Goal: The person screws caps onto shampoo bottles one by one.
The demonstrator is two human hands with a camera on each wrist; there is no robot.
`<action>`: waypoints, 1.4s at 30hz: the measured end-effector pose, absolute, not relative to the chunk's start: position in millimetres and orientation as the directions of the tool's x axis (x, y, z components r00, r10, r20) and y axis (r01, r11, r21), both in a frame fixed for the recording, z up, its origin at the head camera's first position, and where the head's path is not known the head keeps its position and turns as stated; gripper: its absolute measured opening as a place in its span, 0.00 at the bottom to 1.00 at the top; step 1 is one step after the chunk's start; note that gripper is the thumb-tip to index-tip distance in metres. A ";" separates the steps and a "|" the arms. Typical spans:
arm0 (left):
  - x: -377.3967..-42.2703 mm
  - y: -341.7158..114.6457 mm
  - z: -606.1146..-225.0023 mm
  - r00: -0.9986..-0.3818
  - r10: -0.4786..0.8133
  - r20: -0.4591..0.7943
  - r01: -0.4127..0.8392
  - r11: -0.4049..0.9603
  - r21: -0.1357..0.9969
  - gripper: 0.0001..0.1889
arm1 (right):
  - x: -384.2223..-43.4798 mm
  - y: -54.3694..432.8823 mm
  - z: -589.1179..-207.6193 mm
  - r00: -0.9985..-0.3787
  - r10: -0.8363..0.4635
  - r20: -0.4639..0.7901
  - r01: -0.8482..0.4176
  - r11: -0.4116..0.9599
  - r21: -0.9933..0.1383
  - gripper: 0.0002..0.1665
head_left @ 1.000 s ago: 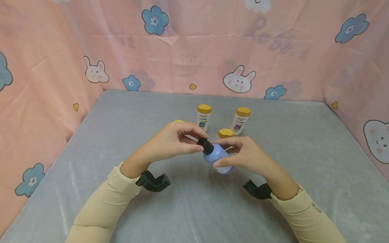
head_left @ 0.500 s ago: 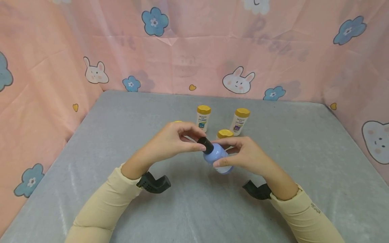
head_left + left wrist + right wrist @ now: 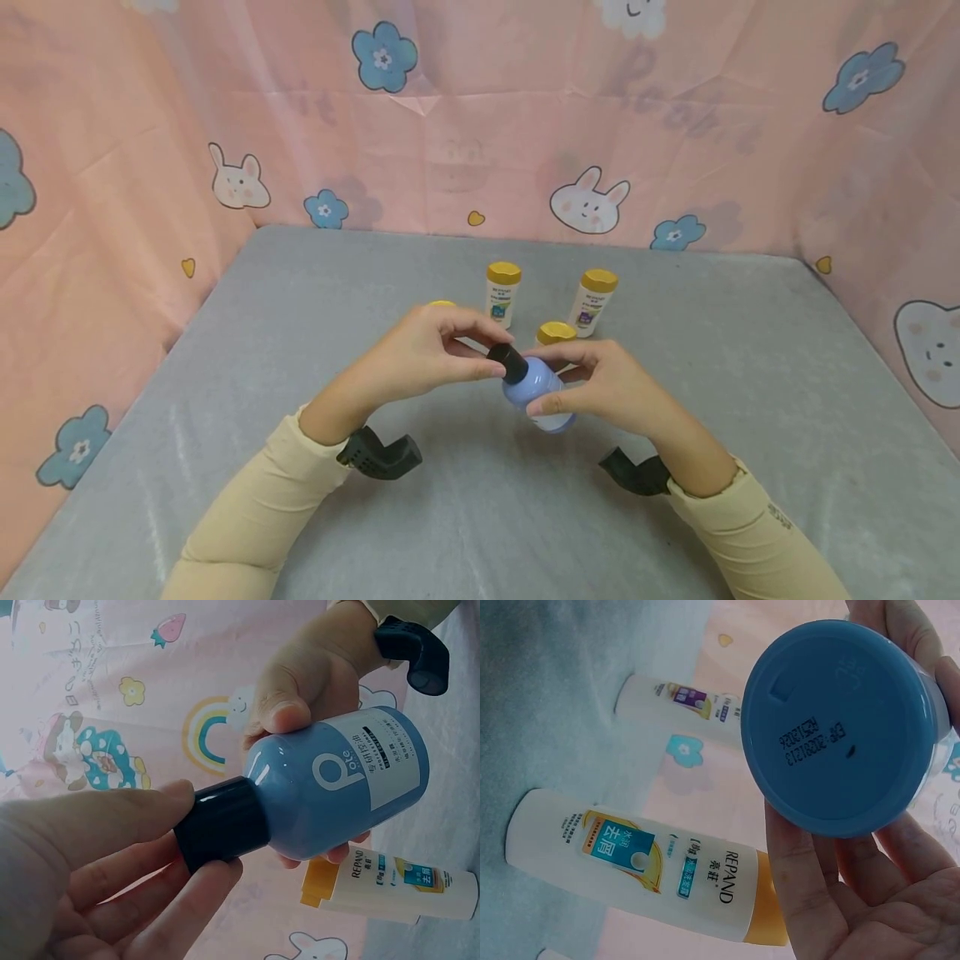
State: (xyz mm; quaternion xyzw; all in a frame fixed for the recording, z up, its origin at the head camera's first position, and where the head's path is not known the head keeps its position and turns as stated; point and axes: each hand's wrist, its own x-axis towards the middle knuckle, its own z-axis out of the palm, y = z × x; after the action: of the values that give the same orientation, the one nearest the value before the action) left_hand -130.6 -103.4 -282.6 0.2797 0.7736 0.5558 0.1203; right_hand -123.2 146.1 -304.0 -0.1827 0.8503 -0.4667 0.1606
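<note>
A periwinkle-blue bottle [image 3: 534, 382] with a white label is held tilted above the grey table, its black cap [image 3: 507, 363] pointing up and left. My left hand [image 3: 420, 354] pinches that cap between thumb and fingers, as the left wrist view shows close up. Around the bottle's body [image 3: 337, 780] curls my right hand [image 3: 611, 387], thumb on the near side and fingers on the far side. The right wrist view faces the bottle's round base [image 3: 840, 727], which carries printed dates. Just beyond the hands stands a white bottle with a gold cap [image 3: 557, 331], partly hidden by my right hand.
Two more white, gold-capped bottles stand behind, one at centre [image 3: 501, 308] and one to the right [image 3: 588, 312]. Another gold cap [image 3: 442, 303] peeks over my left hand. A pink patterned curtain [image 3: 465, 125] encloses the table's [image 3: 465, 533] back and sides.
My left thumb and fingers have shifted very slightly on the black cap. The blue bottle and my right hand stay in nearly the same place.
</note>
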 end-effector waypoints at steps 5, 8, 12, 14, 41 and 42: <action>-131.7 -104.8 -283.8 -0.768 0.611 0.191 0.360 0.166 0.918 0.16 | -123.1 146.2 -304.2 -0.880 -0.466 -0.091 -0.169 0.485 -0.858 0.32; -132.3 -104.2 -283.7 -0.764 0.616 0.194 0.362 0.159 0.918 0.18 | -122.8 147.3 -304.1 -0.879 -0.466 -0.096 -0.160 0.479 -0.863 0.32; -131.8 -103.9 -283.2 -0.825 0.556 0.101 0.292 0.266 0.919 0.19 | -123.2 147.8 -303.7 -0.879 -0.466 -0.103 -0.155 0.483 -0.862 0.33; -131.9 -104.0 -284.2 -0.848 0.527 0.060 0.257 0.309 0.916 0.16 | -123.4 147.2 -303.3 -0.878 -0.467 -0.107 -0.154 0.487 -0.860 0.33; -130.1 -103.4 -285.5 -0.776 0.596 0.206 0.416 0.237 0.878 0.16 | -124.7 148.4 -304.0 -0.878 -0.462 -0.125 -0.140 0.498 -0.856 0.34; -130.4 -103.6 -286.0 -0.769 0.603 0.214 0.426 0.234 0.874 0.17 | -124.8 148.7 -304.3 -0.877 -0.463 -0.127 -0.137 0.494 -0.858 0.34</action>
State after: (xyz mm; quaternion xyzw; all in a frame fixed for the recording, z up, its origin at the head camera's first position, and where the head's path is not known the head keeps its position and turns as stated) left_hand -130.4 -103.6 -286.0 0.3296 0.7808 0.5240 0.0842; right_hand -124.8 148.7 -304.3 -0.1770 0.8469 -0.4707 0.1732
